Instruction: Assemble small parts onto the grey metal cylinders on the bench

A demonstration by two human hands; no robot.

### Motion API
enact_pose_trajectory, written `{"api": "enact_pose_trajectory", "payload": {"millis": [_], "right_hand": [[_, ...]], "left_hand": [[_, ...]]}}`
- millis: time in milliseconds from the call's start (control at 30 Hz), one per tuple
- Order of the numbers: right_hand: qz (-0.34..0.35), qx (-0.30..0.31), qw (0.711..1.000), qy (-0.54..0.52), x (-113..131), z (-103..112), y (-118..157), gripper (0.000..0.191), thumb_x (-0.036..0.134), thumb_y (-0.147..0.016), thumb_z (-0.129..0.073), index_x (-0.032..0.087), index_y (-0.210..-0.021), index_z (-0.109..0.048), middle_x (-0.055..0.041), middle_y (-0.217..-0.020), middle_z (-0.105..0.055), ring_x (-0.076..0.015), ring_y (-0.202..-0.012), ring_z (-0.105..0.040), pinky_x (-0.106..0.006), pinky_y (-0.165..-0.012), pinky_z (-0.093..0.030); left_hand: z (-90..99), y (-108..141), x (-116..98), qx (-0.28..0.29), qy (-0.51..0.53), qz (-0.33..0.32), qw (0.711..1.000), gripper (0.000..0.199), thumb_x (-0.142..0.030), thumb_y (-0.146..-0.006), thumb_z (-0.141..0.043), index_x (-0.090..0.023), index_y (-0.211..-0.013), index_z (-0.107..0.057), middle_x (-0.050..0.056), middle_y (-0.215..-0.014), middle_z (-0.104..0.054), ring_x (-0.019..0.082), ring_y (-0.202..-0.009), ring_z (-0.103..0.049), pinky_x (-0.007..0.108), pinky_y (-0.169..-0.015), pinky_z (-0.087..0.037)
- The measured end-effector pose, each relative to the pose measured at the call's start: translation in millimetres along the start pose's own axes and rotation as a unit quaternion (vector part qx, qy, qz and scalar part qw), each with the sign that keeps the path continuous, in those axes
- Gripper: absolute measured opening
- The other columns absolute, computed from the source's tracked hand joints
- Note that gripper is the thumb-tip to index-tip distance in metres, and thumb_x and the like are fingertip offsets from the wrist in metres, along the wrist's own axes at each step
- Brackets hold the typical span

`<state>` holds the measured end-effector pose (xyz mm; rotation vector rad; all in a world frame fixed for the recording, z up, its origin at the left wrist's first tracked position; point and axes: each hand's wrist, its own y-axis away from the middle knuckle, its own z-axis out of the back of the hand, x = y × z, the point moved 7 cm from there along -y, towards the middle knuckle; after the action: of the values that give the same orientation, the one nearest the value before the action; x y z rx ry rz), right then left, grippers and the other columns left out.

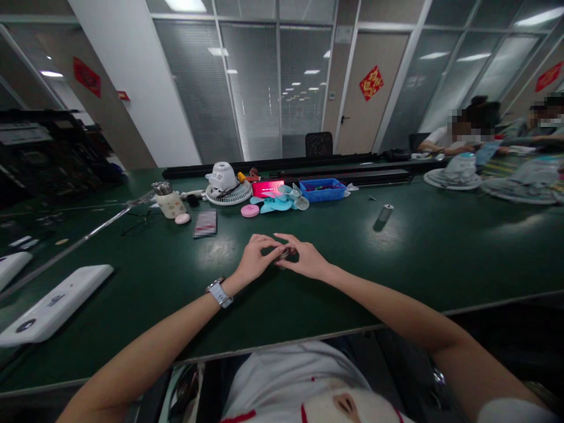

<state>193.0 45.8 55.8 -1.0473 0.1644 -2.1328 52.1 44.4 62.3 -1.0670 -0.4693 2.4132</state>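
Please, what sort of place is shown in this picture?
It looks like an office workroom, perhaps for assembly or repair: a long green worktable holds a fan part and a blue parts tray, with glass partitions with blinds behind.

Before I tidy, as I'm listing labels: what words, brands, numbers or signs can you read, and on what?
None reads with certainty.
Red screen: white line, too small.
White device: dark marking, blurred.
Door sign: gold characters, too blurred.
Flat card: pixelated.
Other red signs: too blurred.
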Motion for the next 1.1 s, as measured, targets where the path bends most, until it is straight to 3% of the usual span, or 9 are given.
{"api": "enact_pose_trajectory", "payload": {"millis": [167, 300, 400, 600, 733, 833, 933, 1000, 1100], "right_hand": [[-0.004, 0.002, 0.999, 0.047, 7.1, -2.7, 1.8, 0.068, 0.038, -0.084, -0.07, 0.025, -0.144, -0.042, -0.005, -0.11, -0.071, -0.0206, -0.09, -0.069, -0.035, -0.083, -0.054], [-0.036, -0.012, 0.992, 0.122, 0.9, 13.3, -0.2, 0.066, 0.038, -0.087, -0.066, 0.029, -0.147, -0.039, -0.0044, -0.106, -0.071, -0.0226, -0.093, -0.069, -0.037, -0.084, -0.054], [-0.12, -0.07, 0.96, 0.242, -26.9, 54.1, -0.6, 0.056, 0.036, -0.089, -0.061, 0.029, -0.143, -0.046, -0.007, -0.106, -0.071, -0.0261, -0.093, -0.069, -0.04, -0.084, -0.054], [-0.335, -0.171, 0.847, 0.375, -103.9, 154.6, 24.6, 0.057, 0.033, -0.09, -0.058, 0.02, -0.144, -0.045, -0.0169, -0.11, -0.07, -0.0321, -0.101, -0.068, -0.043, -0.087, -0.05], [-0.419, -0.156, 0.817, 0.364, -133.7, 178.7, 41.3, 0.057, 0.032, -0.091, -0.056, 0.018, -0.145, -0.043, -0.02, -0.116, -0.067, -0.0333, -0.108, -0.065, -0.043, -0.088, -0.048], [-0.431, -0.157, 0.801, 0.384, -131.8, 174.1, 43.0, 0.059, 0.031, -0.09, -0.057, 0.015, -0.145, -0.042, -0.0221, -0.125, -0.061, -0.0347, -0.113, -0.061, -0.046, -0.093, -0.045], [-0.328, -0.204, 0.808, 0.444, -99.4, 150.5, 28.4, 0.06, 0.028, -0.089, -0.059, 0.011, -0.144, -0.044, -0.0249, -0.141, -0.049, -0.0383, -0.128, -0.05, -0.053, -0.103, -0.036], [-0.201, -0.181, 0.864, 0.424, -71.0, 113.9, 11.8, 0.051, 0.028, -0.093, -0.054, 0.013, -0.142, -0.048, -0.0215, -0.147, -0.046, -0.0353, -0.135, -0.043, -0.052, -0.109, -0.032], [-0.003, -0.036, 0.95, 0.31, -28.8, 38.5, -6.0, 0.045, 0.029, -0.098, -0.047, 0.018, -0.141, -0.052, -0.0133, -0.15, -0.047, -0.0257, -0.138, -0.043, -0.044, -0.112, -0.035]], "left_hand": [[20.6, -5.6, -5.1, -0.068, 0.006, -0.011, 0.998, 0.021, -0.039, -0.09, -0.061, -0.025, -0.092, -0.077, 0.004, -0.094, -0.073, 0.023, -0.098, -0.057, 0.036, -0.09, -0.044], [27.4, -5.3, 14.7, -0.082, -0.022, 0.032, 0.996, 0.022, -0.041, -0.088, -0.062, -0.025, -0.091, -0.077, 0.004, -0.092, -0.074, 0.022, -0.096, -0.058, 0.036, -0.089, -0.045], [14.1, -3.1, 35.1, -0.018, -0.055, 0.057, 0.997, 0.023, -0.043, -0.086, -0.064, -0.027, -0.09, -0.078, 0.004, -0.089, -0.075, 0.024, -0.092, -0.059, 0.038, -0.085, -0.044], [-6.5, -0.2, 50.3, 0.061, -0.065, 0.058, 0.994, 0.026, -0.047, -0.087, -0.061, -0.028, -0.091, -0.079, 0.004, -0.092, -0.077, 0.023, -0.087, -0.063, 0.04, -0.087, -0.043], [-7.0, -0.2, 47.2, 0.07, -0.056, 0.055, 0.994, 0.031, -0.047, -0.089, -0.058, -0.026, -0.099, -0.078, 0.004, -0.094, -0.077, 0.022, -0.085, -0.064, 0.038, -0.087, -0.044], [-1.4, 0.3, 53.1, 0.032, -0.042, 0.098, 0.994, 0.038, -0.045, -0.092, -0.051, -0.022, -0.114, -0.073, 0.006, -0.093, -0.075, 0.022, -0.085, -0.064, 0.034, -0.079, -0.046], [3.9, 1.9, 63.2, -0.017, 0.008, 0.138, 0.99, 0.039, -0.033, -0.092, -0.043, -0.019, -0.118, -0.068, 0.005, -0.089, -0.072, 0.02, -0.084, -0.065, 0.032, -0.078, -0.046], [5.0, 2.8, 68.5, -0.036, 0.048, 0.15, 0.987, 0.036, -0.026, -0.09, -0.039, -0.018, -0.109, -0.069, 0.004, -0.084, -0.07, 0.018, -0.082, -0.065, 0.03, -0.077, -0.047], [6.1, 3.6, 71.3, -0.052, 0.073, 0.157, 0.983, 0.029, -0.024, -0.085, -0.037, -0.018, -0.088, -0.066, 0.002, -0.074, -0.066, 0.017, -0.075, -0.063, 0.028, -0.072, -0.046]]}}
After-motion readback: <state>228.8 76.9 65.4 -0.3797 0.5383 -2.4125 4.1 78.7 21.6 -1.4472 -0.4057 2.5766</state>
